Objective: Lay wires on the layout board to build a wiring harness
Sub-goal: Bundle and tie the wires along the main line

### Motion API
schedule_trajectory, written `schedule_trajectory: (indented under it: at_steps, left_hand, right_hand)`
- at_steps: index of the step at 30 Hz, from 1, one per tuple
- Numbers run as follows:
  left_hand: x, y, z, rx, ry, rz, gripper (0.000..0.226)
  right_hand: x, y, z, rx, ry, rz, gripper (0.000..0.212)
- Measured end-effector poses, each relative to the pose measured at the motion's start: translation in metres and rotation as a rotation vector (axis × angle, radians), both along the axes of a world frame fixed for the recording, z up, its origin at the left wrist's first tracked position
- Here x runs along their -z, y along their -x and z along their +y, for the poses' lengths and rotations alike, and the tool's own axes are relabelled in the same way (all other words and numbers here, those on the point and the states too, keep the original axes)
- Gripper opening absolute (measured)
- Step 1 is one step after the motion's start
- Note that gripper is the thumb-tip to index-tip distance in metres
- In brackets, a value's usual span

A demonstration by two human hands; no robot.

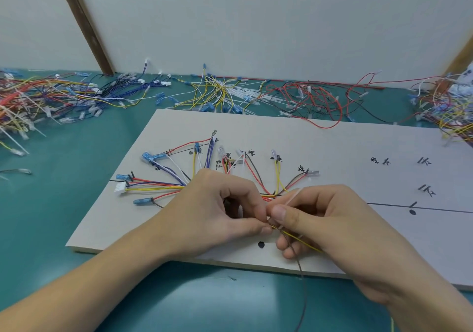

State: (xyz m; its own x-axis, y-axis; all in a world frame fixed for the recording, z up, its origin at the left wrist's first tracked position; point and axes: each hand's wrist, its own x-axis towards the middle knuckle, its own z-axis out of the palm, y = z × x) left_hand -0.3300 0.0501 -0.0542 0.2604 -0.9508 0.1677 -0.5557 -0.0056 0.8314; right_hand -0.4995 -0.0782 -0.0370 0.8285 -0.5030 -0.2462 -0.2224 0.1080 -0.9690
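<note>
At the far left of the frame a heap of spare wires lies on the teal tabletop, more of it strung along the upper edge, probably kept there as stock within reach. Just left of centre, on the white layout board, the laid wires fan out so each blue terminal sits by its handwritten mark. At centre the left hand pinches the point where those wires gather, apparently to keep the trunk from spreading. Touching it, the right hand grips a pale cable tie and the yellow and brown wires trailing to the lower right, seemingly binding them. The right half of the board is marked but bare.
</note>
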Motion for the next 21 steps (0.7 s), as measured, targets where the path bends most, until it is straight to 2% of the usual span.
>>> schedule_trajectory:
  at_steps: [5, 11, 15, 21]
  left_hand:
    - [-0.002, 0.000, 0.000, 0.010, -0.044, 0.075, 0.012]
    - [-0.004, 0.000, 0.001, 0.038, -0.062, 0.098, 0.012]
    - [-0.004, 0.001, 0.002, 0.038, -0.063, 0.114, 0.012]
    - [-0.004, 0.000, 0.001, 0.028, -0.066, 0.193, 0.013]
  right_hand:
    - [0.001, 0.002, -0.003, 0.142, 0.117, -0.133, 0.019]
    - [0.005, 0.007, -0.008, 0.117, 0.363, -0.146, 0.022]
    - [0.001, 0.009, -0.010, 0.121, 0.235, -0.257, 0.023]
    - [-0.004, 0.007, -0.015, 0.114, 0.142, -0.242, 0.020]
